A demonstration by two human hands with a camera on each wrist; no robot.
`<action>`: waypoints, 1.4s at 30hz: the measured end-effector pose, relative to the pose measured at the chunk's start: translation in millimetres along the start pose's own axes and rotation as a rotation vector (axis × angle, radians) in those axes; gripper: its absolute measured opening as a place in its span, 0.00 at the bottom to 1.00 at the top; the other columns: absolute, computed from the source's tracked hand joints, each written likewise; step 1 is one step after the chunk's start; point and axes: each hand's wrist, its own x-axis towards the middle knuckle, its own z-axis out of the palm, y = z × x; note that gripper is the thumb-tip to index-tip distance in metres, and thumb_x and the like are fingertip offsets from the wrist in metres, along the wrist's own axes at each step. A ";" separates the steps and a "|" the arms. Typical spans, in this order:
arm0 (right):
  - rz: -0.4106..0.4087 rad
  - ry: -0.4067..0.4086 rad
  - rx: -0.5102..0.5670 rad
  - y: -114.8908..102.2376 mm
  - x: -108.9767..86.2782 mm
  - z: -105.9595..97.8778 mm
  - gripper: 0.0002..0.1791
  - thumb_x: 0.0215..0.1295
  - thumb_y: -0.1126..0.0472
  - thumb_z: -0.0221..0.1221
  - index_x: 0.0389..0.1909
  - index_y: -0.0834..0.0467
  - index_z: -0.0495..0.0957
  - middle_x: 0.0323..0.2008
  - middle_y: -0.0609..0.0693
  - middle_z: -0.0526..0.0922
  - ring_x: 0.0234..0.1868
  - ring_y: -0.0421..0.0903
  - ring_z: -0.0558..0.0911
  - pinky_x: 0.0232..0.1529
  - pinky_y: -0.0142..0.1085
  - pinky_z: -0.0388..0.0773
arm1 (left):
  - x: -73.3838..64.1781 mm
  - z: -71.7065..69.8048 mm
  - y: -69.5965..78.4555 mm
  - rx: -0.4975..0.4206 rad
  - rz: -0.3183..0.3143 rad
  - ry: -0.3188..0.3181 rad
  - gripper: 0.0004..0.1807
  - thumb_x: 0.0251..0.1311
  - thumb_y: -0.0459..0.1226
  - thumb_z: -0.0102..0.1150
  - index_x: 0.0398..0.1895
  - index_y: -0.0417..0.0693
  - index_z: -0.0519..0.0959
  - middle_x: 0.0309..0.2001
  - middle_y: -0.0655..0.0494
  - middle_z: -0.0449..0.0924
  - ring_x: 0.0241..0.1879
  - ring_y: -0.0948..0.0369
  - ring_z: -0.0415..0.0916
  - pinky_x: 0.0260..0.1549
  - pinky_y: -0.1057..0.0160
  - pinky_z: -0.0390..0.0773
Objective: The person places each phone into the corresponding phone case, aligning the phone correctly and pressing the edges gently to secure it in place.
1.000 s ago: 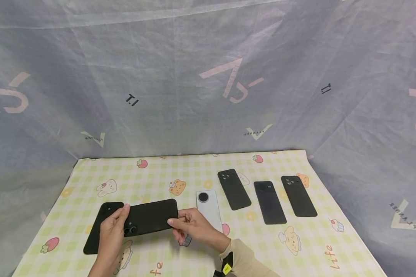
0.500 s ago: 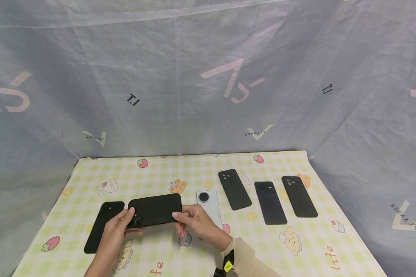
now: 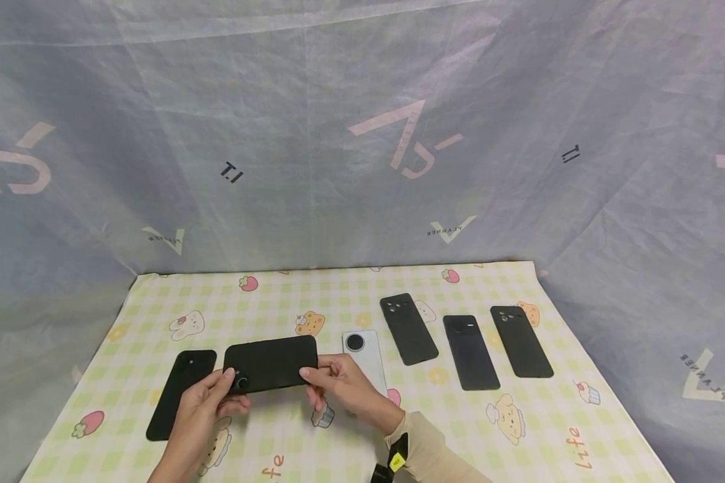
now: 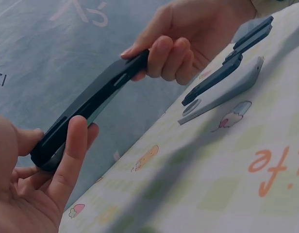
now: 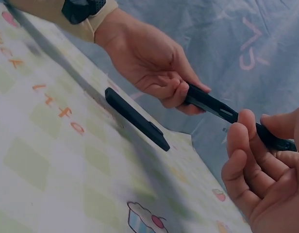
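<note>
Both hands hold a black phone case [image 3: 272,359] sideways above the table, with round camera lenses at its lower left corner. My left hand [image 3: 196,409] pinches the camera end, its thumb on the top face. The opposite end is gripped between thumb and curled fingers by my right hand [image 3: 353,392]. In the left wrist view the case [image 4: 91,97] slopes up toward the right hand [image 4: 188,46], and a lighter surface shows along its underside. A similar black phone or case [image 3: 178,396] lies beside the left hand; which of the two it is, I cannot tell.
A white phone [image 3: 368,359] lies partly behind the right hand. Farther right are a black phone case [image 3: 409,332], a dark phone [image 3: 471,355] and another black case [image 3: 522,343]. The patterned tablecloth [image 3: 447,429] ends at a grey curtain [image 3: 314,134].
Both hands have raised the case slightly away from me and to the right. The left hand's thumb and fingers have shifted on the camera end. Over the last half second there is hardly any movement.
</note>
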 end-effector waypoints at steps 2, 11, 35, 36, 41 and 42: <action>0.025 -0.005 -0.011 -0.6 0.0 -1.5 0.20 0.82 0.58 0.60 0.39 0.74 0.79 0.22 0.46 0.83 0.21 0.37 0.80 0.27 0.29 0.78 | -0.5 0.3 -0.2 0.007 0.006 -0.004 0.28 0.85 0.50 0.49 0.56 0.28 0.77 0.35 0.36 0.85 0.33 0.49 0.87 0.36 0.61 0.89; 0.037 -0.018 -0.174 -3.6 2.3 -10.8 0.21 0.83 0.56 0.60 0.41 0.73 0.82 0.27 0.63 0.87 0.24 0.57 0.85 0.30 0.38 0.84 | -0.3 1.5 -0.9 0.018 -0.004 -0.008 0.28 0.85 0.50 0.49 0.57 0.28 0.76 0.36 0.35 0.85 0.34 0.49 0.87 0.36 0.62 0.88; 0.016 0.150 -0.254 -11.4 15.7 -17.7 0.14 0.81 0.59 0.62 0.46 0.68 0.87 0.26 0.59 0.87 0.23 0.41 0.81 0.32 0.39 0.85 | 0.3 -2.6 -1.9 0.022 -0.125 -0.026 0.30 0.80 0.51 0.58 0.67 0.32 0.74 0.38 0.41 0.88 0.34 0.54 0.87 0.37 0.64 0.87; 0.012 0.149 -0.257 -11.1 15.6 -17.6 0.14 0.81 0.59 0.62 0.45 0.68 0.87 0.26 0.60 0.87 0.23 0.41 0.81 0.32 0.39 0.85 | 0.6 -2.7 -2.2 0.022 -0.133 -0.026 0.31 0.80 0.51 0.58 0.68 0.32 0.73 0.38 0.41 0.88 0.34 0.55 0.87 0.37 0.64 0.87; 0.004 0.144 -0.266 -9.8 14.8 -16.4 0.14 0.81 0.60 0.62 0.44 0.68 0.87 0.25 0.60 0.86 0.23 0.53 0.84 0.34 0.40 0.86 | 1.3 -2.7 -2.7 0.019 -0.158 -0.018 0.34 0.81 0.52 0.58 0.73 0.32 0.69 0.39 0.44 0.88 0.37 0.57 0.87 0.40 0.67 0.86; 0.007 0.144 -0.268 -9.5 14.5 -16.1 0.14 0.81 0.60 0.62 0.44 0.68 0.87 0.25 0.60 0.86 0.24 0.54 0.84 0.34 0.40 0.86 | 1.2 -2.7 -2.9 0.020 -0.157 -0.018 0.35 0.81 0.52 0.58 0.74 0.32 0.69 0.39 0.44 0.88 0.37 0.57 0.87 0.40 0.67 0.86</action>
